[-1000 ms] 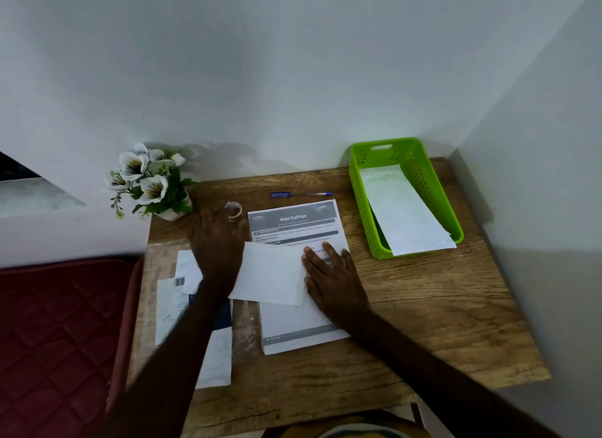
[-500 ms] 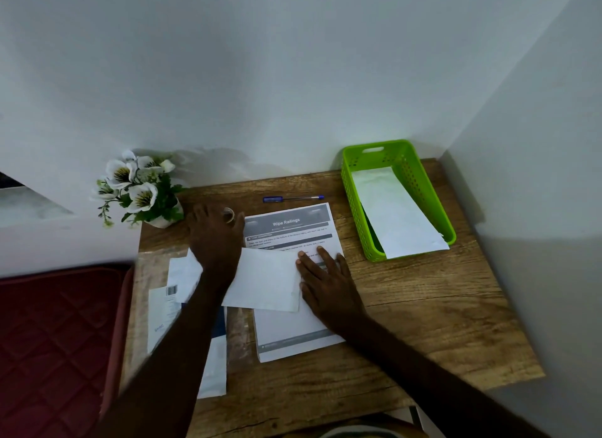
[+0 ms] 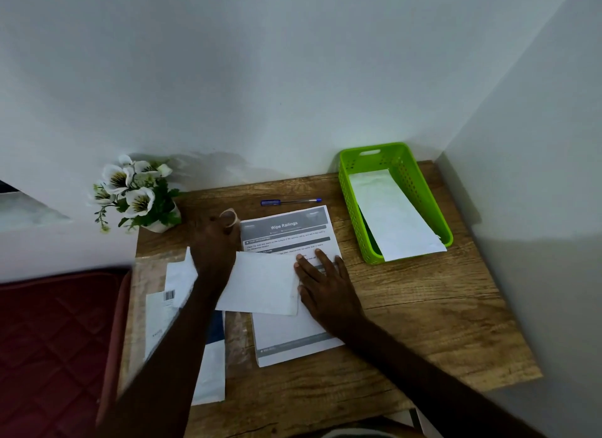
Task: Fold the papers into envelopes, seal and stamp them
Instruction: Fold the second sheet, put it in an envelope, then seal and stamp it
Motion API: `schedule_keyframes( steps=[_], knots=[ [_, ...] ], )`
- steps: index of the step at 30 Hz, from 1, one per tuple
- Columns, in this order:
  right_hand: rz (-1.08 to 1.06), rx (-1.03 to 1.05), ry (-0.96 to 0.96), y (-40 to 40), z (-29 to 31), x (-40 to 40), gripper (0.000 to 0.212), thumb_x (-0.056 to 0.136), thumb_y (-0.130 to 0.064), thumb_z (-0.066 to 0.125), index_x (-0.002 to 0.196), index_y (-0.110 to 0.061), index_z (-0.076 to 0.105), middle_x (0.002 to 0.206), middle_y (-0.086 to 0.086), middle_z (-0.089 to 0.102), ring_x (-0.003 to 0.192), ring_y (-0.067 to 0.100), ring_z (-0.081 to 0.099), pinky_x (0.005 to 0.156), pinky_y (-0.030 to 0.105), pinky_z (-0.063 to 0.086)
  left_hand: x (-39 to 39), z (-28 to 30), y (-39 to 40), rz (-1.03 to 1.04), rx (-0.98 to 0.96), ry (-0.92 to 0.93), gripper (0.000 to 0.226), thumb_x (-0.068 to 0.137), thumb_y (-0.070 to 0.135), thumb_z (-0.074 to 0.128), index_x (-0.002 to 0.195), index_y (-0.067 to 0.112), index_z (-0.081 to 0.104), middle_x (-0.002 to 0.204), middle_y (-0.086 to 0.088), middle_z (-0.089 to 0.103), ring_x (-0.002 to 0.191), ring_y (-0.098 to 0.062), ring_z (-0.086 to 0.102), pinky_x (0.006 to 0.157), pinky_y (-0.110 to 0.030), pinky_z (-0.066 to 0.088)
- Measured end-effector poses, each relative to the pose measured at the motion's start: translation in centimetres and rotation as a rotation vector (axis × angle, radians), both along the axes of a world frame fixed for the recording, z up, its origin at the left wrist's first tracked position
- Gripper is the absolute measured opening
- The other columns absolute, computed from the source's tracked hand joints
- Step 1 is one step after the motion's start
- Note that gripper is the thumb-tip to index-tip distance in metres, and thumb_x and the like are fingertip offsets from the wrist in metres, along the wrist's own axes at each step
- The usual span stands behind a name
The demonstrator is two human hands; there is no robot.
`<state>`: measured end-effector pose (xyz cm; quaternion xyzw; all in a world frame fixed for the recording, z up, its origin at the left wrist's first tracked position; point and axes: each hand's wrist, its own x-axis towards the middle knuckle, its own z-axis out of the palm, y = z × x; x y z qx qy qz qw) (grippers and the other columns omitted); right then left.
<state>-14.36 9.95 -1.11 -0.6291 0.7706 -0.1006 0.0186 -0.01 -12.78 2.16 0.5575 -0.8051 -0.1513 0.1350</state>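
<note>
Envelope [image 3: 392, 214] propped in green basket [image 3: 413, 183]

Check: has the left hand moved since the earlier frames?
Yes. The left hand has gone away from the person, toward the wall, and now closes on the tape roll beside the printed sheet.

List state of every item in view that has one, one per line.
folded paper: flat on the printed sheet
printed sheet: flat, unfolded
left hand: closed on tape roll
right hand: open, palm down
pen: lying untouched
green basket: holds an envelope
</note>
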Motion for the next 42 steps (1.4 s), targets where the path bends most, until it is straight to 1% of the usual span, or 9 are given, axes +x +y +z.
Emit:
schedule_keyframes(
  steps=[5, 7, 10, 14, 19, 28, 31, 35, 42],
  knots=[
    [-0.038, 0.039, -0.090, -0.7, 1.8, 0.2, 0.052, 0.098, -0.042, 0.038, 0.139, -0.019, 0.061, 0.150, 0.000, 0.054, 0.148, 0.033, 0.036, 0.117, 0.064, 0.029, 1.1, 2.6, 2.6, -0.157, 0.228, 0.511, 0.027, 0.095, 0.035, 0.071, 0.119, 0.022, 0.071, 0.122, -0.001, 0.068, 0.108, -0.012, 0.066, 0.092, -0.037, 0.056],
    [-0.159, -0.060, -0.354, -1.0, 3.1, 0.6, 0.049, 0.098, -0.041, 0.046, 0.139, -0.019, 0.061, 0.149, 0.000, 0.055, 0.148, 0.027, 0.036, 0.120, 0.056, 0.027, 1.3, 3.7, 3.8, -0.218, 0.296, 0.551, 0.026, 0.093, 0.028, 0.074, 0.118, 0.020, 0.073, 0.123, 0.007, 0.066, 0.106, 0.010, 0.062, 0.088, -0.011, 0.050],
    [-0.302, -0.225, -0.728, -1.9, 6.0, 0.9, 0.046, 0.099, -0.042, 0.058, 0.139, -0.021, 0.061, 0.146, -0.003, 0.057, 0.139, 0.014, 0.046, 0.114, 0.036, 0.039, 1.7, 4.8, 5.6, -0.321, 0.330, 0.515, 0.021, 0.092, 0.025, 0.073, 0.112, 0.028, 0.072, 0.125, 0.017, 0.061, 0.108, 0.024, 0.052, 0.078, -0.001, 0.045],
    [-0.321, -0.367, -1.020, -2.8, 9.1, 0.9, 0.037, 0.098, -0.032, 0.067, 0.133, -0.020, 0.066, 0.134, -0.009, 0.066, 0.118, 0.002, 0.061, 0.089, 0.024, 0.058, 2.0, 5.0, 7.0, -0.392, 0.412, 0.487, 0.036, 0.089, 0.044, 0.066, 0.121, 0.029, 0.074, 0.134, 0.021, 0.059, 0.115, 0.011, 0.054, 0.081, -0.001, 0.043],
    [-0.332, -0.450, -1.109, -2.7, 10.0, 0.9, 0.029, 0.094, -0.018, 0.072, 0.122, -0.010, 0.073, 0.119, -0.003, 0.073, 0.104, 0.002, 0.067, 0.076, 0.013, 0.054, 1.8, 5.0, 7.9, -0.416, 0.468, 0.523, 0.042, 0.085, 0.046, 0.069, 0.123, 0.027, 0.074, 0.138, 0.016, 0.062, 0.123, 0.001, 0.055, 0.081, -0.005, 0.046],
    [-0.374, -0.477, -1.062, -3.0, 9.5, 0.5, 0.013, 0.093, -0.017, 0.073, 0.102, -0.009, 0.078, 0.097, -0.002, 0.075, 0.093, 0.013, 0.069, 0.077, 0.024, 0.058, 1.8, 5.0, 8.3, -0.430, 0.518, 0.503, 0.037, 0.086, 0.041, 0.072, 0.122, 0.031, 0.073, 0.129, 0.034, 0.055, 0.116, 0.019, 0.050, 0.080, -0.004, 0.048],
    [-0.488, -0.444, -1.126, -3.3, 9.3, 0.7, 0.015, 0.092, -0.023, 0.073, 0.100, -0.011, 0.080, 0.094, -0.002, 0.076, 0.090, 0.014, 0.071, 0.078, 0.028, 0.060, 1.7, 5.0, 8.3, -0.447, 0.499, 0.477, 0.038, 0.085, 0.046, 0.069, 0.121, 0.037, 0.070, 0.127, 0.039, 0.053, 0.117, 0.022, 0.047, 0.093, -0.015, 0.049],
    [-0.661, -0.379, -1.374, -3.6, 9.5, 0.9, 0.016, 0.092, -0.021, 0.074, 0.100, -0.009, 0.079, 0.095, 0.003, 0.078, 0.091, 0.023, 0.075, 0.077, 0.043, 0.064, 1.5, 5.3, 7.8, -0.473, 0.498, 0.415, 0.043, 0.083, 0.050, 0.067, 0.122, 0.031, 0.073, 0.131, 0.032, 0.055, 0.121, 0.011, 0.047, 0.102, -0.036, 0.049],
    [-0.976, -0.371, -1.672, -3.8, 10.5, 0.5, 0.004, 0.092, -0.015, 0.074, 0.095, -0.016, 0.072, 0.100, 0.007, 0.076, 0.088, 0.021, 0.074, 0.067, 0.034, 0.064, 1.7, 4.9, 6.5, -0.507, 0.506, 0.346, 0.042, 0.084, 0.050, 0.068, 0.120, 0.029, 0.075, 0.136, 0.017, 0.062, 0.131, -0.006, 0.051, 0.108, -0.044, 0.048]
  ],
)
